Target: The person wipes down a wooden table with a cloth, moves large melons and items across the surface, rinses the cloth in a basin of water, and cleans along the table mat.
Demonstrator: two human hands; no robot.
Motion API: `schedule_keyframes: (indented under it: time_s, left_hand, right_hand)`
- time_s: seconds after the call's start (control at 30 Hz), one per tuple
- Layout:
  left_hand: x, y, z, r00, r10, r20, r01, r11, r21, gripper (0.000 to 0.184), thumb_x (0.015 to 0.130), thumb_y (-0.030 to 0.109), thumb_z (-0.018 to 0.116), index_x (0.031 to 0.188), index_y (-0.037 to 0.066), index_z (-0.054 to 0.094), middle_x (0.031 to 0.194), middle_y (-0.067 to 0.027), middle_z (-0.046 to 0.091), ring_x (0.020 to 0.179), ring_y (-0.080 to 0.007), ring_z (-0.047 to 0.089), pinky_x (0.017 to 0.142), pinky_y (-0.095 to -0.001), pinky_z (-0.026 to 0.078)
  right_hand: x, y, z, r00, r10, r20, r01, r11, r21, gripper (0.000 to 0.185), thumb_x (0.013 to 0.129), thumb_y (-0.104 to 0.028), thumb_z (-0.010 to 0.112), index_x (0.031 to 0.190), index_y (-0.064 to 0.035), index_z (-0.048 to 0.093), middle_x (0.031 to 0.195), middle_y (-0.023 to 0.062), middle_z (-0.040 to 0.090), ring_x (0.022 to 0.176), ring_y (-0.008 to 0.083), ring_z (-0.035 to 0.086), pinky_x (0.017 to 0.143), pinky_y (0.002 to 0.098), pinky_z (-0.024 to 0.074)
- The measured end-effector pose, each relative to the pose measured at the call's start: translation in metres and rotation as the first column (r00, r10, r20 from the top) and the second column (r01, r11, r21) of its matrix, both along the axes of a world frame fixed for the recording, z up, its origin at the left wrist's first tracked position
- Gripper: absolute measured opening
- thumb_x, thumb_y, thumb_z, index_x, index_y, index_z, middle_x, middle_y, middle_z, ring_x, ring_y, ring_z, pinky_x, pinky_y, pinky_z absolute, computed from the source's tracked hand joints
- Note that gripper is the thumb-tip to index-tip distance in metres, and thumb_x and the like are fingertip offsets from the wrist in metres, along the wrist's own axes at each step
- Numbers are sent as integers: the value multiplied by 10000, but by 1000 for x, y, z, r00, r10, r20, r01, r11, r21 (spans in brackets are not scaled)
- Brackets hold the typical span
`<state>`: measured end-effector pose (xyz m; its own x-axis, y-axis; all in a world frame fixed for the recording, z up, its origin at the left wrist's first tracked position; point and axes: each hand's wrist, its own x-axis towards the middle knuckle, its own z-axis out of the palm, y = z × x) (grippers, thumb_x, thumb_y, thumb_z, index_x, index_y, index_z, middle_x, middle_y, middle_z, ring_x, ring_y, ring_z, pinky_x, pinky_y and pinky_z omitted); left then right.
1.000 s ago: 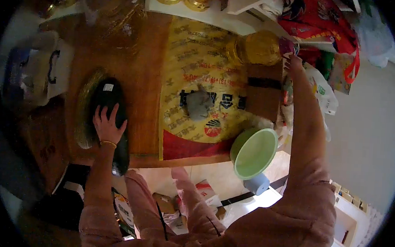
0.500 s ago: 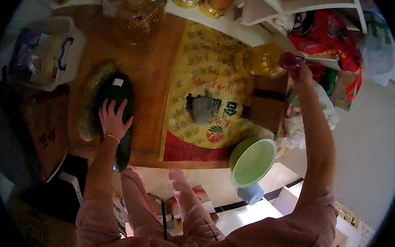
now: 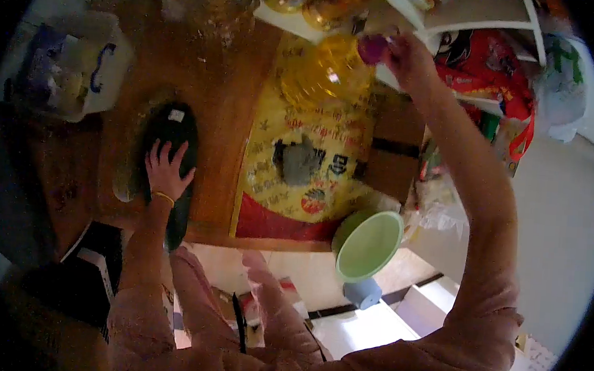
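Observation:
My left hand [image 3: 169, 169] lies on a long dark green gourd [image 3: 184, 124] with a small white label, its fingers spread. A paler, longish vegetable or gourd [image 3: 126, 168] lies along its left side, dimly seen. My right hand [image 3: 408, 62] is closed at the purple top of a large clear bottle of yellow oil [image 3: 330, 73]. The bottle is tilted, its top toward my hand, over the far part of a yellow printed sheet [image 3: 261, 207]. Whether its base touches the sheet, I cannot tell. A crumpled grey cloth [image 3: 300, 162] rests on the sheet.
A cardboard box [image 3: 391, 144] and a light green basin [image 3: 368, 245] stand at the sheet's right. At the far left is a clear plastic bin [image 3: 106, 85] with packets. White shelves [image 3: 483, 28] with a red bag [image 3: 488, 68] rise at the back right.
My right hand has carried the oil bottle left and away from me, from above the cardboard box to over the yellow sheet. My left hand stays on the gourd; the view shifts slightly.

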<state>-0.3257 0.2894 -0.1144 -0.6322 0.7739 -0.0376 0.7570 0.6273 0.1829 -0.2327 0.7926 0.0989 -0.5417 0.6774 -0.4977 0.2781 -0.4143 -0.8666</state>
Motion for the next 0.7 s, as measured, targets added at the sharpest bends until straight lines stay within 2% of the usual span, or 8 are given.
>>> schedule_keyframes:
  time_s: [0.13, 0.23, 0.3, 0.4, 0.53, 0.63, 0.67, 0.7]
  left_hand:
    - [-2, 3, 6, 999, -23, -30, 24, 999, 25, 620, 722, 446, 648, 1283, 281, 443, 1248, -115, 380, 1230, -368, 288, 975, -557, 295]
    - [-2, 4, 2, 999, -20, -37, 20, 1000, 14, 611, 723, 445, 650, 1276, 272, 458, 1248, -121, 389, 1217, -364, 305, 969, -547, 305]
    - [-1, 6, 3, 1000, -4, -15, 4, 1000, 12, 607, 710, 429, 661, 1264, 283, 462, 1243, -107, 389, 1225, -356, 297, 977, -558, 287]
    - [-3, 3, 0, 1000, -11, -1, 11, 999, 32, 606, 698, 413, 670, 1255, 293, 464, 1236, -94, 389, 1233, -350, 288, 985, -564, 273]
    - [-2, 3, -7, 998, -48, -31, 51, 994, 92, 616, 702, 415, 670, 1265, 292, 454, 1244, -101, 378, 1225, -352, 292, 984, -544, 283]
    - [-2, 5, -7, 997, -63, -48, 66, 996, 65, 616, 710, 417, 667, 1273, 296, 446, 1248, -114, 376, 1213, -355, 302, 974, -531, 299]
    - [-1, 5, -6, 996, -79, -50, 81, 996, 48, 616, 710, 417, 667, 1273, 296, 446, 1248, -114, 376, 1213, -355, 302, 974, -531, 299]
    - [0, 7, -5, 996, -76, -51, 77, 997, 20, 612, 712, 420, 667, 1270, 295, 449, 1245, -122, 380, 1209, -359, 303, 970, -527, 307]
  right_hand:
    - [-57, -53, 13, 989, 142, -32, -144, 989, -45, 204, 845, -121, 511, 1029, -35, 500, 904, 44, 548, 822, 188, 553, 727, 283, 493]
    - [-84, -68, 17, 776, 624, -90, -630, 774, -69, 311, 913, -210, 486, 640, -73, 543, 629, 48, 508, 608, 191, 474, 754, 381, 446]
    - [-93, -79, 13, 938, 343, 51, -343, 939, -11, 273, 895, -268, 523, 710, -75, 576, 687, 59, 533, 647, 181, 491, 731, 363, 433]
    - [-88, -67, 14, 868, 334, 367, -440, 860, 258, 264, 878, -306, 547, 859, -51, 615, 745, 76, 551, 662, 184, 508, 709, 382, 436]
    - [46, -15, -120, 882, 453, 131, -468, 803, 370, 318, 859, -162, 526, 1128, -4, 463, 1060, 98, 537, 964, 231, 520, 871, 345, 453]
    - [135, -85, -220, 464, 547, 697, -709, 701, -78, 918, 740, -540, 637, 1402, -72, 207, 1397, 171, 299, 1254, 338, 346, 990, 419, 372]
    - [149, -120, -227, 176, 551, 815, -777, 586, -228, 957, 734, -572, 624, 1415, -83, 162, 1415, 172, 259, 1251, 361, 337, 991, 432, 372]
    - [156, -146, -244, 187, 562, 806, -767, 596, -238, 957, 734, -572, 624, 1415, -83, 162, 1415, 172, 259, 1251, 361, 337, 991, 432, 372]
